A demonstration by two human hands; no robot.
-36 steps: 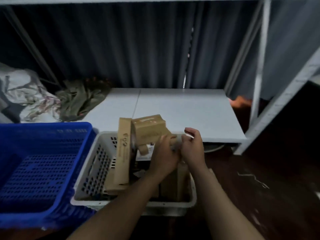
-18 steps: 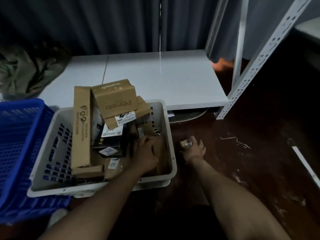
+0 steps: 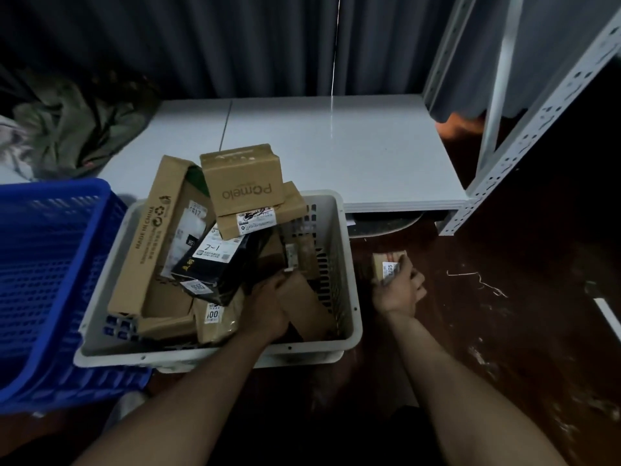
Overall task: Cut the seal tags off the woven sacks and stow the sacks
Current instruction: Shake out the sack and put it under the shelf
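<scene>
The right hand [image 3: 400, 289] holds a small box [image 3: 386, 264]. The left hand [image 3: 270, 302] grips a brown box [image 3: 311, 307] in the white basket [image 3: 201, 353]. Just past it, the Pomelo box [image 3: 243, 179] sits high and may tumble if it tugs. No sack shows

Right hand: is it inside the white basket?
No, the right hand grips a small labelled cardboard box over the dark floor, outside the white basket's right wall.

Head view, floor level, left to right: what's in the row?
blue crate → white basket of parcels → small box gripped by the right hand → string scraps → white strip at the frame edge
</scene>
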